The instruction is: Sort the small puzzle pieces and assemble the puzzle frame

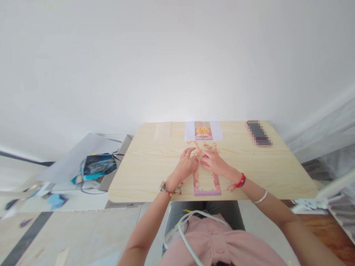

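Note:
A partly assembled jigsaw puzzle (207,193) lies near the table's front edge, its purple and pink border framing bare wood. Just beyond it is a scatter of small loose orange and pink puzzle pieces (208,145). My left hand (188,163) is over the puzzle's upper left, fingers bent and closed at the tips. From the other side, my right hand (215,162) meets it with its fingers pinched together. The fingertips almost touch between the pieces and the border. Whatever they hold is too small and covered to make out.
Behind the pieces lies a white sheet with a printed colour picture (203,130). A pale flat packet (163,130) is at the back left, a phone (259,133) at the back right. Left of the table (144,166), a dark bag (100,164) rests on a grey surface.

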Available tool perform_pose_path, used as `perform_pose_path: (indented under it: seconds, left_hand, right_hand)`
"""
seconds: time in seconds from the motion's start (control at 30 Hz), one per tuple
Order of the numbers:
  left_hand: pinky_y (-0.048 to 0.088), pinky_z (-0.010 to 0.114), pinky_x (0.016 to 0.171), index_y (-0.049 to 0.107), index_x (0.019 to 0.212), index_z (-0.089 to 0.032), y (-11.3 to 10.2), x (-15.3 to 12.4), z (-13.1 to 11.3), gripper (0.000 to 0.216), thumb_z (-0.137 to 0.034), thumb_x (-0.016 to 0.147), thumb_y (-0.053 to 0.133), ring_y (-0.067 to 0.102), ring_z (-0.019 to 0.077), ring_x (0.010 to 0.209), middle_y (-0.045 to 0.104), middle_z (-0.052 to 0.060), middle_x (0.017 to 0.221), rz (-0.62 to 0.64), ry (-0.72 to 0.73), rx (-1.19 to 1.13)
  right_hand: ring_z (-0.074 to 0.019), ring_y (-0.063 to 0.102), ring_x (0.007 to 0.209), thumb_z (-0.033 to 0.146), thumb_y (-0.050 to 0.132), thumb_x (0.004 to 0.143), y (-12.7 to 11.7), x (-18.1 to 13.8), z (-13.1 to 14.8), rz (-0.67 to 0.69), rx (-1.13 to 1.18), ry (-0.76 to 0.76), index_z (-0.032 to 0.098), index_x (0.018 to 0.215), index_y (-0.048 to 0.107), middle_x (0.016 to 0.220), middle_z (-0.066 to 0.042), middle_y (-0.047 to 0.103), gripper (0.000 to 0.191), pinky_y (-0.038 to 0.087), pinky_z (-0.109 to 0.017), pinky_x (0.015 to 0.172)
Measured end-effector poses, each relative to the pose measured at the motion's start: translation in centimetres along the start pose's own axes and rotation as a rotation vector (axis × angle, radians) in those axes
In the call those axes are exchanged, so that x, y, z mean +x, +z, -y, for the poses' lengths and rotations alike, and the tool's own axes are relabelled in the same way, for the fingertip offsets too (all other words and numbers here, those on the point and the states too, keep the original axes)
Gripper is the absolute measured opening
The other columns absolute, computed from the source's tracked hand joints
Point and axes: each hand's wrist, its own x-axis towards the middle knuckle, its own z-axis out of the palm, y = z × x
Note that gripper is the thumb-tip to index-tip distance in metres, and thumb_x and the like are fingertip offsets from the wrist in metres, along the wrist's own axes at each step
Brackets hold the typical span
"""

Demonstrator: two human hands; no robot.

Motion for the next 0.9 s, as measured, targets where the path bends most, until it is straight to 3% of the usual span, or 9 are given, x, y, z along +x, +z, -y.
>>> perform_pose_path:
  seconds: [0.37,0.9]
  left_hand:
    - [0.035,0.046,0.096,0.058,0.082,-0.017,1.6,-0.7,0.0,0.01,-0.015,0.072,0.055,0.034,0.0266,0.117,0.039,0.012,0.122,0.009,-0.114,0.057]
    - [0.034,0.045,0.098,0.062,0.071,-0.017,2.2,-1.1,-1.3,0.014,-0.014,0.077,0.05,0.035,0.0246,0.118,0.046,0.011,0.12,-0.137,-0.21,0.058]
  right_hand:
    - [-0.0169,0.047,0.079,0.018,0.052,0.081,2.2,-0.7,0.0,-0.079,-0.033,0.008,0.015,0.069,0.06,0.079,-0.005,0.054,0.015,0.036,-0.033,0.074]
    - [-0.0165,0.046,0.08,0.017,0.05,0.082,2.2,-0.9,0.5,-0.034,-0.12,0.01,0.016,0.068,0.062,0.076,-0.005,0.055,0.019,0.03,-0.034,0.077]
